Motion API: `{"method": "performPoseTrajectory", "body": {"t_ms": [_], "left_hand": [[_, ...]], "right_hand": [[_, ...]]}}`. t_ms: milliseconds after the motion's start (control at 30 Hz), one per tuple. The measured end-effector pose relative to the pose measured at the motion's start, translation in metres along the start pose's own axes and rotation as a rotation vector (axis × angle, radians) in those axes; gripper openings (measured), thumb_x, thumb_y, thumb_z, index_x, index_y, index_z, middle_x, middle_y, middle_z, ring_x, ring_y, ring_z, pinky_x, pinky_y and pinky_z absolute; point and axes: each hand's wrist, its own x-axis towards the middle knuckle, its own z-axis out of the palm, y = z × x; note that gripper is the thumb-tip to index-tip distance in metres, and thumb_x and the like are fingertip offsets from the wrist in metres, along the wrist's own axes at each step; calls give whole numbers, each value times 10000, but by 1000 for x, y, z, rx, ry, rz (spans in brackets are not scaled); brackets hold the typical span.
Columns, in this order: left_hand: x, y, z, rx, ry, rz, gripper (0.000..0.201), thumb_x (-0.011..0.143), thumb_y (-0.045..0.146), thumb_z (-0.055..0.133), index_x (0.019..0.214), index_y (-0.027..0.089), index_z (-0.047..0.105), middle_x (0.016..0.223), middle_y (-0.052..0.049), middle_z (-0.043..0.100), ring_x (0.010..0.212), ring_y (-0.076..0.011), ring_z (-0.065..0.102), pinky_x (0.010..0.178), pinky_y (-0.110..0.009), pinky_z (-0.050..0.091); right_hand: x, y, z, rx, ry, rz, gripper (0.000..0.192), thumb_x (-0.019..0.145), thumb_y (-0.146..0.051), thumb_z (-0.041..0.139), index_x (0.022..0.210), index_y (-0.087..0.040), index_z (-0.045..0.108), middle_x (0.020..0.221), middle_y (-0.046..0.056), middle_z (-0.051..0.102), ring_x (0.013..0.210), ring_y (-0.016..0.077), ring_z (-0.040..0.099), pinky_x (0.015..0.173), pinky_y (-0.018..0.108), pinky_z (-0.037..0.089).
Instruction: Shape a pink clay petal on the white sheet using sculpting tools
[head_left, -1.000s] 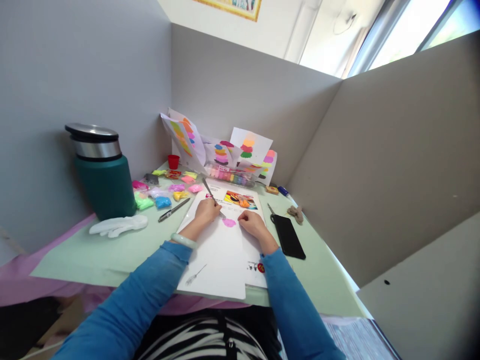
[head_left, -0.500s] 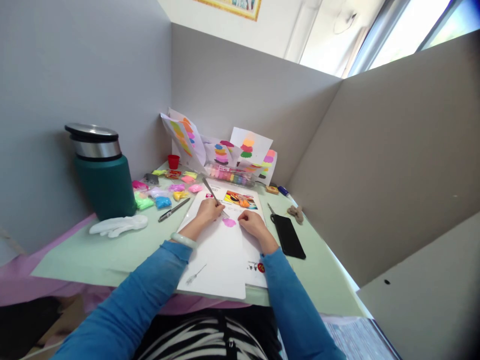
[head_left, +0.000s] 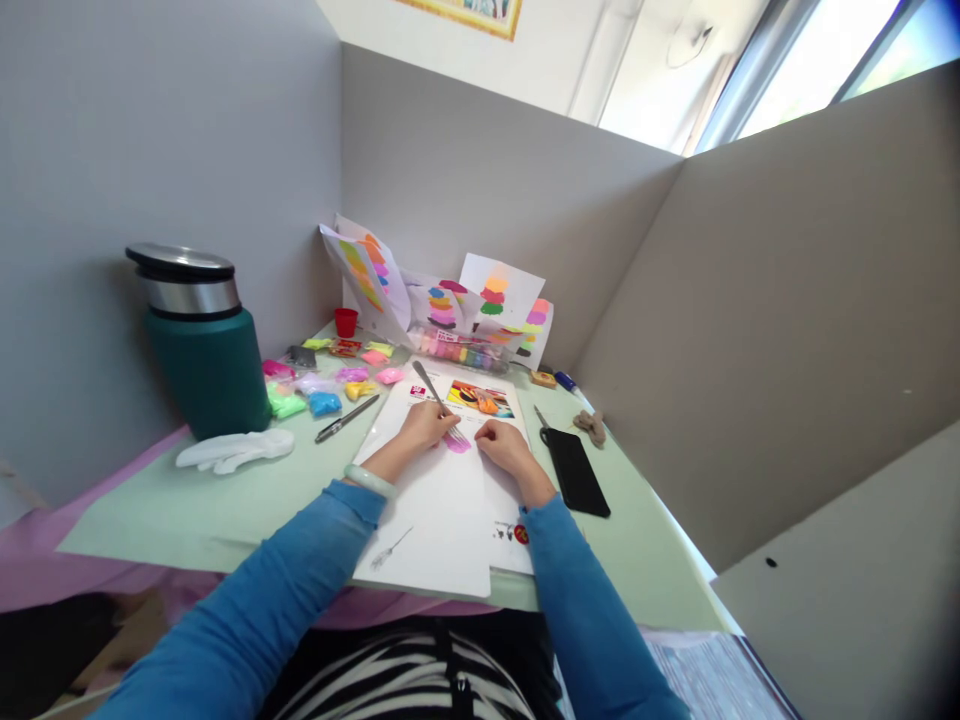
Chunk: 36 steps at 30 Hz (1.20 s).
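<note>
My left hand (head_left: 422, 425) grips a metal fork (head_left: 437, 398), handle pointing up and away, tines down on a flat pink clay patch (head_left: 457, 441) on a white sheet of paper (head_left: 442, 500). My right hand (head_left: 504, 447) rests curled on the paper just right of the pink patch, fingertips touching the sheet near it. A printed colour picture (head_left: 480, 397) sits at the top of the sheet, just beyond both hands.
A green flask (head_left: 201, 350) stands at left, a white glove (head_left: 234, 450) before it. Small clay packets (head_left: 324, 380), a pen (head_left: 346, 419), a red cup (head_left: 346, 322) and colour-swatch papers (head_left: 442, 295) lie behind. A black phone (head_left: 574, 471) lies right. Grey partition walls enclose the desk.
The fork's tines have moved right onto the pink patch and its handle has tipped further right. My right hand has stayed put.
</note>
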Motion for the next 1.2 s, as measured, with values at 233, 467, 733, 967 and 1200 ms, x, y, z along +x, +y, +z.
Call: {"method": "performPoseTrajectory", "body": {"t_ms": [233,467,733,967,1200], "left_hand": [[2,0,4,90,32,-42,279,800,314,498,749,148,716,562,-60,649,643,-182,620,619,-241,403],[2,-6,-7,154,75,-130,286,808,298,480,770,137,714,631,-75,670,683,-180,631,662,-239,426],[1,-4,-4,51,4,-53,310,814,337,476,745,148,711,586,-57,659,633,-176,626,629,-237,429],[3,-6,-9,132,88,-134,280,806,282,473,764,144,713,634,-81,679,720,-192,645,684,-239,438],[3,-9,-6,43,-7,-33,296,799,327,479,717,150,703,580,-46,660,564,-156,605,594,-231,420]], "right_hand": [[1,3,2,-3,7,-14,155,710,-161,533,790,-199,661,833,14,685,757,148,582,661,227,394],[2,4,2,-9,10,-22,160,707,-161,527,791,-196,659,835,19,682,758,152,581,661,231,395],[1,3,2,-8,8,-21,153,709,-161,529,782,-201,657,830,16,683,757,152,584,657,229,399],[2,5,3,-4,13,-15,153,709,-158,533,785,-201,658,839,16,684,764,152,584,665,230,400],[2,4,3,1,12,-19,151,707,-163,535,786,-199,658,824,12,684,747,148,582,648,227,392]]}}
